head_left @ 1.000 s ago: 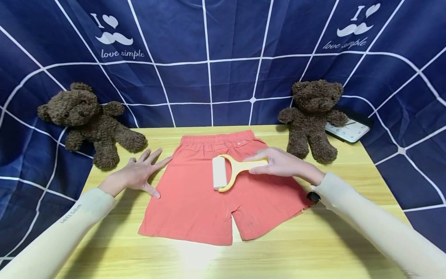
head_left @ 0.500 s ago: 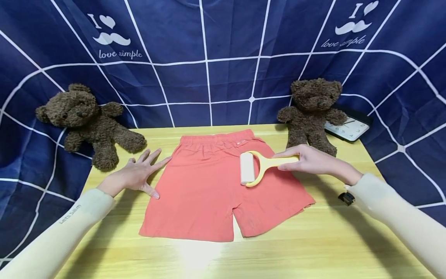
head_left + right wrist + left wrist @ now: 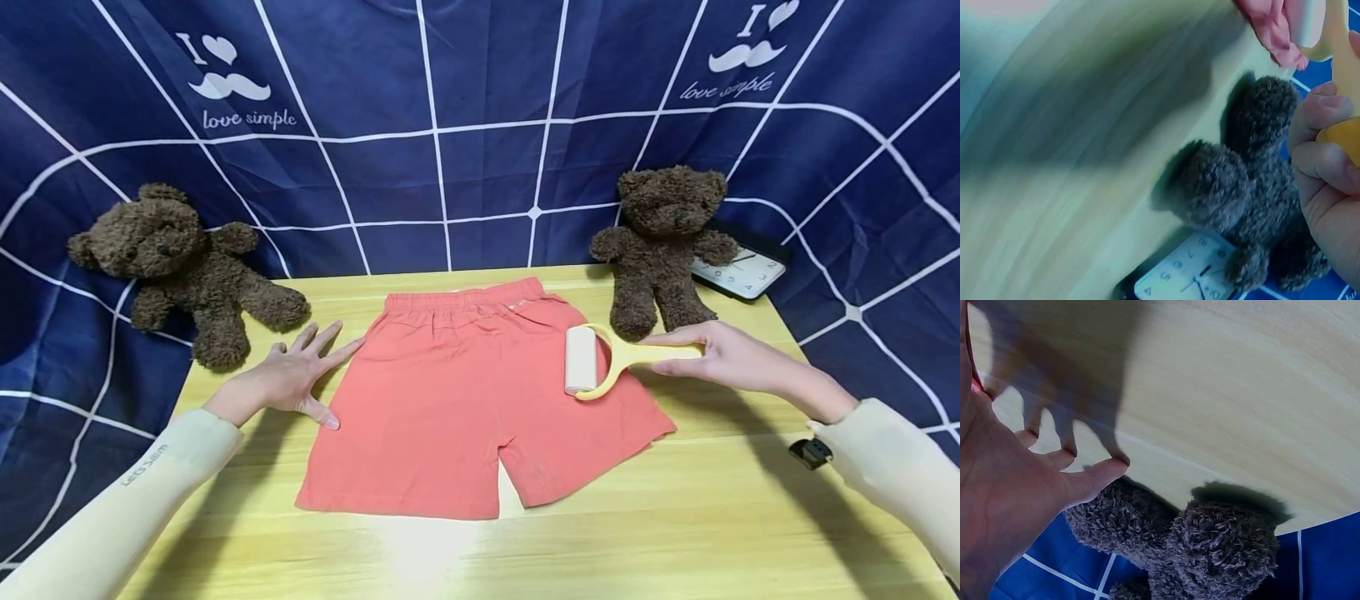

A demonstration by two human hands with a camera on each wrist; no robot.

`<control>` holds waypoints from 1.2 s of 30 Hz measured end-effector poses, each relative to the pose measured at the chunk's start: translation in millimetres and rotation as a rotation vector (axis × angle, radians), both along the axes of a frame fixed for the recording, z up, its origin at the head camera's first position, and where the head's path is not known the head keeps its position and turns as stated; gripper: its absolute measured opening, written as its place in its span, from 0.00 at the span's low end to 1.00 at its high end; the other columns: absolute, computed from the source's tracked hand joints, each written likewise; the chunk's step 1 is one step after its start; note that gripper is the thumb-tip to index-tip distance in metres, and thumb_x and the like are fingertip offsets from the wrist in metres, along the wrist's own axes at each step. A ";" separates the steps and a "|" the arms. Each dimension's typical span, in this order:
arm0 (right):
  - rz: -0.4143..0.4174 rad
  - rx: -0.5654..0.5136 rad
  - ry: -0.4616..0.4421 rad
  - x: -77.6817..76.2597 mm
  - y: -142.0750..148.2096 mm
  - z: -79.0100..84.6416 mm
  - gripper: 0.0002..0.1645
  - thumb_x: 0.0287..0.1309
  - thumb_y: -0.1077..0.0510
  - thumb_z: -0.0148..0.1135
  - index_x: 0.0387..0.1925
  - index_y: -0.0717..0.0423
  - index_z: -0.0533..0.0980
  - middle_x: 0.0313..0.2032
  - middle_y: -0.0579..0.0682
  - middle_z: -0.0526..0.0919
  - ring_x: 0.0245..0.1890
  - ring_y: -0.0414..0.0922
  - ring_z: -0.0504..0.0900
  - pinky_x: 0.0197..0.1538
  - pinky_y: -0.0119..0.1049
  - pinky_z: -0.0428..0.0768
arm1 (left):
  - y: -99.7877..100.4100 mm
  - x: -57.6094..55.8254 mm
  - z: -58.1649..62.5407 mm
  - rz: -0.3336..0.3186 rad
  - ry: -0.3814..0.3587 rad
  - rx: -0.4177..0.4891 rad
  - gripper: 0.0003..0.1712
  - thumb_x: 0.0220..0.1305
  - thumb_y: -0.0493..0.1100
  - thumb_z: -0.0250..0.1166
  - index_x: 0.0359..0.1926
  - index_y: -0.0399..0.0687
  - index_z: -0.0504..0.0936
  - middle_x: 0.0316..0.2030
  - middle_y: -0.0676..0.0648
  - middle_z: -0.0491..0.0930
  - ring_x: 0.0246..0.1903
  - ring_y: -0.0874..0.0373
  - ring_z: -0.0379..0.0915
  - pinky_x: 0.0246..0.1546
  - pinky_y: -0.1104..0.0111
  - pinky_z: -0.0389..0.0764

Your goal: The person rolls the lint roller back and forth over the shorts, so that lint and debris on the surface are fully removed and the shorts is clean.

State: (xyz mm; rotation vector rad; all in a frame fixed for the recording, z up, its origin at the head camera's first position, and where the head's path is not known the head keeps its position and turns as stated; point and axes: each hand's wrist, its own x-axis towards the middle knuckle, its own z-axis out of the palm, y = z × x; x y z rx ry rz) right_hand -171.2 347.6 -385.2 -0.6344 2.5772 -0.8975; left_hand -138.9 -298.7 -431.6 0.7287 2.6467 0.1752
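Coral-red shorts lie flat on the wooden table, waistband toward the back. My left hand, fingers spread, touches their left edge with forefinger and thumb. In the left wrist view the left hand shows its straight fingers resting at the tabletop. My right hand grips the yellow handle of a lint roller. Its white roll is over the right side of the shorts. The right wrist view shows the right hand's fingers curled round the handle.
A brown teddy bear leans at the back left. Another teddy bear sits at the back right, just behind my right hand, with a white-faced clock beside it. A navy grid-patterned cloth hangs behind the table.
My right hand has drawn the lint roller rightward, from the middle of the shorts to their right side. The left hand stays at the left edge. The head view has shifted slightly.
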 end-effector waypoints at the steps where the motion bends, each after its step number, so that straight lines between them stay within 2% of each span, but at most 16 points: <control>1: -0.005 0.004 0.003 1.5 3.3 0.8 0.25 0.69 0.51 0.78 0.65 0.47 0.87 0.53 0.47 0.89 0.31 0.38 0.77 0.37 0.33 0.76 | 0.2 0.2 0.3 0.000 0.001 -0.001 0.81 0.42 0.81 0.78 0.89 0.57 0.48 0.84 0.28 0.40 0.79 0.17 0.42 0.60 0.17 0.61; 2: -0.006 0.009 0.012 2.8 6.3 1.3 0.25 0.69 0.51 0.78 0.65 0.46 0.87 0.51 0.46 0.89 0.31 0.38 0.77 0.37 0.33 0.76 | 0.5 0.3 0.7 0.000 0.003 -0.001 0.81 0.42 0.81 0.79 0.89 0.57 0.48 0.84 0.28 0.40 0.79 0.17 0.42 0.60 0.17 0.61; 4: -0.013 0.001 0.013 5.4 12.4 2.1 0.24 0.69 0.53 0.78 0.64 0.47 0.87 0.46 0.45 0.89 0.24 0.36 0.70 0.30 0.35 0.74 | 0.8 0.5 1.1 0.005 -0.002 -0.001 0.81 0.42 0.80 0.79 0.88 0.57 0.48 0.84 0.28 0.40 0.79 0.17 0.41 0.60 0.17 0.61; 6: -0.016 -0.011 0.022 8.0 18.5 1.8 0.23 0.68 0.55 0.78 0.63 0.48 0.88 0.45 0.45 0.89 0.22 0.35 0.67 0.27 0.37 0.72 | 1.2 0.7 1.8 0.010 -0.008 -0.002 0.81 0.42 0.80 0.78 0.89 0.57 0.48 0.84 0.28 0.39 0.79 0.17 0.40 0.61 0.16 0.60; 9: -0.021 -0.025 0.047 12.3 28.6 0.5 0.23 0.67 0.58 0.78 0.63 0.51 0.88 0.47 0.45 0.90 0.27 0.34 0.72 0.28 0.35 0.73 | 1.4 0.5 1.7 0.011 -0.013 -0.002 0.81 0.42 0.80 0.78 0.89 0.57 0.48 0.84 0.28 0.39 0.79 0.17 0.40 0.61 0.16 0.60; 11: -0.025 -0.030 0.065 15.6 36.1 -0.2 0.23 0.67 0.60 0.78 0.62 0.53 0.88 0.50 0.46 0.90 0.34 0.34 0.77 0.33 0.32 0.75 | 2.0 0.4 1.3 0.010 -0.016 0.001 0.81 0.42 0.80 0.78 0.89 0.56 0.48 0.84 0.28 0.39 0.79 0.17 0.39 0.61 0.16 0.59; 15: -0.036 -0.027 0.062 23.5 51.8 2.1 0.24 0.67 0.61 0.77 0.63 0.55 0.87 0.48 0.46 0.90 0.31 0.31 0.74 0.31 0.29 0.74 | 1.4 -0.1 0.9 0.015 -0.020 -0.004 0.81 0.42 0.81 0.77 0.89 0.57 0.48 0.85 0.28 0.39 0.79 0.18 0.39 0.61 0.17 0.59; 18: -0.044 -0.012 0.044 29.9 62.7 6.8 0.24 0.69 0.60 0.75 0.65 0.55 0.86 0.42 0.44 0.89 0.21 0.29 0.64 0.24 0.31 0.70 | 0.1 0.2 2.1 0.015 -0.012 -0.005 0.82 0.41 0.82 0.77 0.89 0.57 0.48 0.84 0.28 0.40 0.79 0.17 0.40 0.61 0.16 0.59; 19: -0.048 -0.003 0.044 31.8 66.3 8.4 0.24 0.70 0.60 0.75 0.65 0.55 0.86 0.39 0.43 0.88 0.20 0.29 0.64 0.23 0.32 0.70 | 0.0 0.7 2.9 0.016 -0.015 -0.005 0.82 0.42 0.82 0.77 0.89 0.57 0.48 0.84 0.28 0.39 0.79 0.17 0.40 0.61 0.17 0.59; 21: -0.063 0.029 0.067 35.5 73.1 11.7 0.24 0.69 0.59 0.76 0.65 0.52 0.86 0.40 0.40 0.88 0.21 0.29 0.66 0.24 0.32 0.72 | -0.4 1.2 3.8 0.010 -0.011 0.006 0.81 0.42 0.81 0.78 0.89 0.56 0.49 0.84 0.27 0.40 0.79 0.17 0.40 0.60 0.16 0.60; 22: -0.074 0.042 0.070 37.2 77.0 13.1 0.25 0.69 0.58 0.76 0.65 0.51 0.86 0.38 0.40 0.87 0.19 0.30 0.63 0.22 0.33 0.70 | 0.0 1.6 4.6 0.004 -0.007 0.011 0.81 0.42 0.80 0.79 0.88 0.56 0.49 0.84 0.27 0.40 0.78 0.16 0.41 0.60 0.16 0.60; 24: -0.096 0.068 0.101 40.2 85.1 15.0 0.25 0.67 0.58 0.78 0.64 0.49 0.87 0.43 0.37 0.89 0.25 0.32 0.71 0.28 0.30 0.72 | 0.9 2.0 5.4 -0.002 -0.006 0.017 0.81 0.42 0.80 0.79 0.88 0.56 0.49 0.84 0.27 0.41 0.78 0.16 0.41 0.60 0.16 0.60; 26: -0.120 0.074 0.110 43.9 94.1 16.9 0.24 0.67 0.59 0.78 0.64 0.48 0.88 0.51 0.36 0.90 0.35 0.30 0.77 0.36 0.25 0.74 | 1.9 1.8 5.1 -0.007 -0.002 0.020 0.81 0.42 0.80 0.79 0.88 0.56 0.49 0.84 0.27 0.41 0.78 0.16 0.42 0.60 0.17 0.61; 29: -0.144 0.055 0.117 52.4 109.4 19.6 0.25 0.66 0.62 0.77 0.63 0.51 0.87 0.55 0.36 0.90 0.46 0.28 0.78 0.44 0.19 0.73 | 3.2 1.5 4.3 -0.012 0.000 0.019 0.81 0.42 0.80 0.79 0.89 0.57 0.49 0.84 0.27 0.41 0.78 0.17 0.42 0.60 0.17 0.61; 31: -0.164 0.038 0.119 60.6 119.0 21.9 0.24 0.66 0.65 0.76 0.63 0.53 0.87 0.54 0.35 0.90 0.47 0.28 0.80 0.44 0.19 0.75 | 2.7 1.6 2.9 -0.014 -0.002 0.026 0.81 0.43 0.80 0.79 0.89 0.56 0.49 0.84 0.27 0.41 0.78 0.16 0.42 0.60 0.17 0.61; 36: -0.236 0.019 0.117 79.9 135.0 26.0 0.24 0.68 0.68 0.74 0.63 0.54 0.87 0.49 0.33 0.90 0.36 0.36 0.79 0.32 0.29 0.76 | -3.7 4.0 0.4 -0.002 -0.005 0.064 0.79 0.47 0.80 0.78 0.89 0.53 0.48 0.84 0.26 0.42 0.78 0.16 0.42 0.60 0.16 0.59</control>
